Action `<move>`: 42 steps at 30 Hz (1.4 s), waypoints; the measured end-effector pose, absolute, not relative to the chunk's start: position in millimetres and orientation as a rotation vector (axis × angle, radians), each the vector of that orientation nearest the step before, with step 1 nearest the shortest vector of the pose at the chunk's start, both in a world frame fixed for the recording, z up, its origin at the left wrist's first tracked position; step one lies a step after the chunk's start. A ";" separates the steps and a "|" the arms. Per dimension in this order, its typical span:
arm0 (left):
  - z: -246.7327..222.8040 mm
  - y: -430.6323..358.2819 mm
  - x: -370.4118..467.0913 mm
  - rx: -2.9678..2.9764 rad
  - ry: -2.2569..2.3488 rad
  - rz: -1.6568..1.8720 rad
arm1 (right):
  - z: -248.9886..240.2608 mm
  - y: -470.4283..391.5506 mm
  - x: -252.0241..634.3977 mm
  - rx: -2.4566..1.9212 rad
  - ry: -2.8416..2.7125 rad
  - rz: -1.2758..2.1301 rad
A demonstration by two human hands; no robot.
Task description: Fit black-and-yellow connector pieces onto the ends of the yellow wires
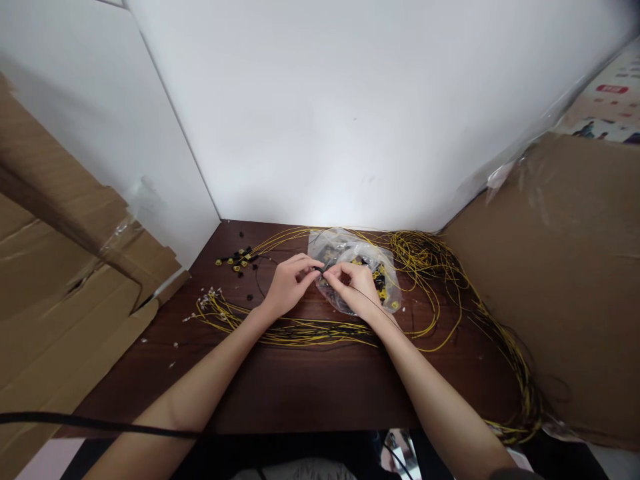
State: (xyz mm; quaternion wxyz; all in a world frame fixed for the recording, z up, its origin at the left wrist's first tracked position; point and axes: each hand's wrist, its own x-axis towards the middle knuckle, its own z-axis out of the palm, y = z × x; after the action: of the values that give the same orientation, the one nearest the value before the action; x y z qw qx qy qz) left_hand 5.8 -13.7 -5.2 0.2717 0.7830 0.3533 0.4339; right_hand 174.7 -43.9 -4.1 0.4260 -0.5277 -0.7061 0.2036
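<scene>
My left hand [290,283] and my right hand [354,285] meet fingertip to fingertip above a dark wooden table [280,387]. Together they pinch a small dark connector [324,269] with a thin black wire [260,283] looping off to the left. Under my right hand lies a clear plastic bag [345,250] of small black and yellow parts. A bundle of yellow wires [300,331] lies across the table just below both wrists.
A small pile of black and yellow connectors [239,257] sits at the back left. More yellow wires [430,257] tangle along the right side. Cardboard sheets stand at the left [55,293] and right [560,267]. A white wall [320,113] closes the back.
</scene>
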 end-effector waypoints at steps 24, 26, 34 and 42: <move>2.9 -14.7 10.9 1.404 0.834 1.224 | 3.5 -44.3 173.9 -1.107 -1.719 0.830; 3.7 -14.5 10.3 1.438 0.853 1.235 | 5.2 -43.7 177.4 -1.105 -1.777 0.768; -0.6 -12.9 9.6 1.556 0.850 1.197 | 3.6 -41.6 178.1 -1.166 -1.730 0.565; -2.8 -13.1 10.6 1.649 0.881 1.204 | 1.5 -42.2 172.9 -1.149 -1.642 0.659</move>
State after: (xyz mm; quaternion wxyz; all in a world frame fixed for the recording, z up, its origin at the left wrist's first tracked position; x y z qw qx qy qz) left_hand 10.6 -13.1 -2.8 0.4429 0.6649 0.3550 0.4854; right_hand 172.9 -42.2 1.5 0.4934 -0.4737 -0.6771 0.2715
